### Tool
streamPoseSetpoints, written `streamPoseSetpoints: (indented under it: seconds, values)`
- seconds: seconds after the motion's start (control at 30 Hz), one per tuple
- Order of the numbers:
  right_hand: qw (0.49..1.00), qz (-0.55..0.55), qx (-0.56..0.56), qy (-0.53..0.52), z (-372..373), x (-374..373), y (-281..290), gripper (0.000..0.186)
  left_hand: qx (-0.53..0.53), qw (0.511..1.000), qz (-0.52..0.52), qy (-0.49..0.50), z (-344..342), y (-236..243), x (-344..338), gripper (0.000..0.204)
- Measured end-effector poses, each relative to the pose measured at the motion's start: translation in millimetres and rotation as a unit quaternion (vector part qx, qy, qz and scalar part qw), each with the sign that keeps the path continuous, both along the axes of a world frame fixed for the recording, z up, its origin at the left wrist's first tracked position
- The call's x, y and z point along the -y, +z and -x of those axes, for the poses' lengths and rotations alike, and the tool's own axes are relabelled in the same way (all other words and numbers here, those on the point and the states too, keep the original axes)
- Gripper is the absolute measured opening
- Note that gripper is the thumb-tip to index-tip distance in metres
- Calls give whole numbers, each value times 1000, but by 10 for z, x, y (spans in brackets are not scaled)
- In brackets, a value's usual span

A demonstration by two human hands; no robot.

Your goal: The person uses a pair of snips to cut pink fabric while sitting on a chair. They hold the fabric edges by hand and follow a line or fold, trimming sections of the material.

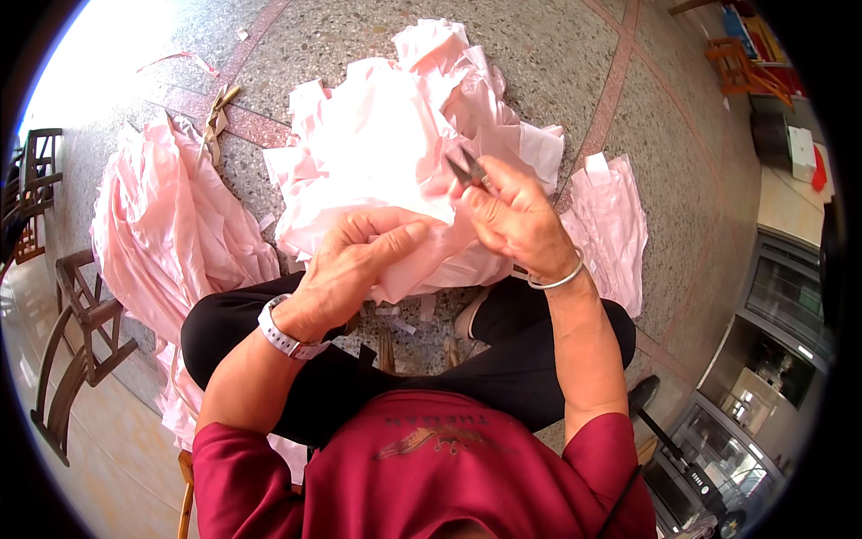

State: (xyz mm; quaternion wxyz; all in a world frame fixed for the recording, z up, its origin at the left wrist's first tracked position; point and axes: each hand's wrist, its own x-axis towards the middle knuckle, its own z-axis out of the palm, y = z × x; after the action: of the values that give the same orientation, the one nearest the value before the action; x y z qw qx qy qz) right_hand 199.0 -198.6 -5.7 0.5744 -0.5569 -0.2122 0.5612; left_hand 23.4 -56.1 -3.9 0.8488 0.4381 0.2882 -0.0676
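Head view: pink fabric [364, 135] is heaped in front of the black-trousered knees, with one edge pinched between the thumb and fingers of the left hand [352, 256]. Thread snips [477, 172] are gripped by the curled fingers of the right hand [523, 220], their blades parted over the fabric. Pink bundles are seen at left [171, 211] and right [611, 234].

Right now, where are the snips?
In the head view, just above and right of centre: the snips are in the right hand, their blades over the middle pile of pink fabric.
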Motion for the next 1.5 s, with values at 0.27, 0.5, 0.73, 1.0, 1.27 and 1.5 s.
streamPoseSetpoints:
  seconds: [0.27,0.5,0.73,1.0,1.27,1.5]
  values:
    - [998,27,52,-14,36,82,69,30,3,993,75,88,11,-131,-27,22]
    - [982,50,180,-17,73,61,214,17,-25,996,62,54,-45,-51,54,20]
    - [949,50,292,-112,174,74,201,16,-35,987,133,89,-38,-109,101,23]
    - [977,93,185,43,250,157,417,28,-25,985,139,95,-40,-94,72,22]
    - [972,114,190,83,220,189,349,26,-22,983,148,105,-30,-106,72,21]
    - [974,119,177,76,215,166,379,27,-24,986,132,96,-25,-106,70,22]
